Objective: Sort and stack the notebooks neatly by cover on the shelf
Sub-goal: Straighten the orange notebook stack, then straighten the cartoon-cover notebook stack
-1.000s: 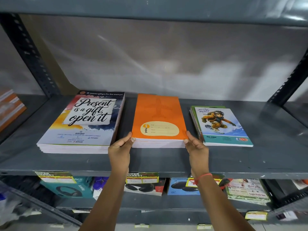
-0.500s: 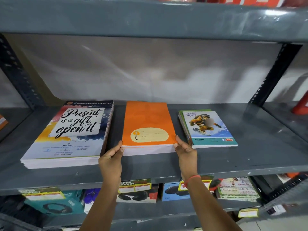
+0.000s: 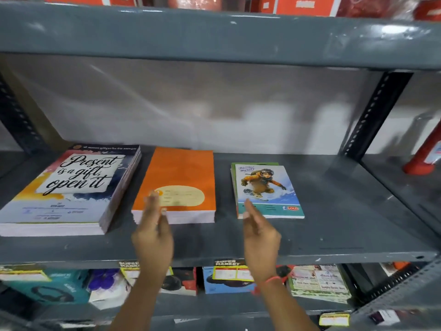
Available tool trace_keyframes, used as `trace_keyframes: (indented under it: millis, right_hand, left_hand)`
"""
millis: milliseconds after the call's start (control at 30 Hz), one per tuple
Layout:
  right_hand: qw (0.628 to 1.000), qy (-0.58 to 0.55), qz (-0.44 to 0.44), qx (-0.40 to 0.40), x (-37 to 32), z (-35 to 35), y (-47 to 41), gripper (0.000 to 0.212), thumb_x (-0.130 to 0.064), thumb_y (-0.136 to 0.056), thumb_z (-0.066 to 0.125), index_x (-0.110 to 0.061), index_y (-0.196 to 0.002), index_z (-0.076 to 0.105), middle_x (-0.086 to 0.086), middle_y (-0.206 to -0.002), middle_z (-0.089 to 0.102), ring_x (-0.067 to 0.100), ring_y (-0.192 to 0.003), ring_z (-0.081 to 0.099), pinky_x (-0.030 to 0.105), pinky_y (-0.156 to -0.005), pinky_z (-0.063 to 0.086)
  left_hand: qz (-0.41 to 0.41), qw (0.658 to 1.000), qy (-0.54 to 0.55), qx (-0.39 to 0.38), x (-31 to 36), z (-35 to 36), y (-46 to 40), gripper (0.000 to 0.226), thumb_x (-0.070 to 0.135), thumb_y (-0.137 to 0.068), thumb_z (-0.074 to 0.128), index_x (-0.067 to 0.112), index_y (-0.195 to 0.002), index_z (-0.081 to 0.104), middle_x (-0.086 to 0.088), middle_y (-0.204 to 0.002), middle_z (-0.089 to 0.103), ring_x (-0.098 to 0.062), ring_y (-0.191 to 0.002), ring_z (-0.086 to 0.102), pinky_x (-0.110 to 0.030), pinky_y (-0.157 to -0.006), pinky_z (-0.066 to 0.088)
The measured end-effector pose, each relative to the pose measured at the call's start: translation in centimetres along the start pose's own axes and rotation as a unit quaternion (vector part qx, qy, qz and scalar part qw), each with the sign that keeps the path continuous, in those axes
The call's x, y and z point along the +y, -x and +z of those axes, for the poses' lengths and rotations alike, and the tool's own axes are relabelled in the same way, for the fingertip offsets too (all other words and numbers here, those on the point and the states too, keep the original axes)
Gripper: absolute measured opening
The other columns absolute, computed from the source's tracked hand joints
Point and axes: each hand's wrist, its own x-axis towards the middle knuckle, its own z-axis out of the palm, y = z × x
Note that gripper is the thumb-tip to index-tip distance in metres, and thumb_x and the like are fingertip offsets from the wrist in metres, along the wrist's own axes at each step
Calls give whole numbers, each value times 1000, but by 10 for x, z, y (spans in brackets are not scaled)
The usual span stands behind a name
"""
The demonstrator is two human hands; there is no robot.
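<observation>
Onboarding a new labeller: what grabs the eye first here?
Three notebook stacks on the grey metal shelf: the large "Present is a gift, open it" stack at left, the plain orange stack in the middle, the cartoon snowboarder stack at right. Both bare hands, left hand and right hand, hover open in front.

Three notebook stacks lie side by side on the shelf (image 3: 334,235). The middle stack (image 3: 181,177) lies just behind the left hand (image 3: 152,237). The right stack (image 3: 267,189) lies just behind the right hand (image 3: 260,237), the left stack (image 3: 69,187) further left.

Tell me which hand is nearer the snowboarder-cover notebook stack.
Right. The right hand overlaps the snowboarder-cover notebook stack's front-left corner; the left hand is at the orange notebook stack.
</observation>
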Motion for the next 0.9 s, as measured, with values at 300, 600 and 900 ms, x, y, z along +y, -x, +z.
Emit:
trace_keyframes:
  millis: [300,600,900]
  right_hand:
    - [994,-42,100,-25,56,-89,-77,47,-27,-95,43,-15,-140,38,6,-141,47,13,-117,45,24,-101,29]
    - [949,-132,132,-255,72,-102,-101,53,-13,-92,49,-22,-141,32,-12,-125,49,6,-112,46,14,-94,36]
    - [943,-171,133,-254,78,-110,-105,52,5,-90,45,-7,-140,34,0,-134,47,10,-113,47,-2,-76,44]
  left_hand:
    - [-185,941,71,-275,60,101,44,49,23,-96,37,18,-143,26,-4,-147,38,-5,-123,35,-13,-96,28]
    - [-234,913,128,-308,61,112,46,50,19,-95,40,20,-142,26,-3,-143,42,-9,-120,41,-14,-98,33]
    - [-274,899,179,-292,57,106,43,45,11,-93,43,21,-137,38,8,-123,47,-6,-116,40,-9,-95,32]
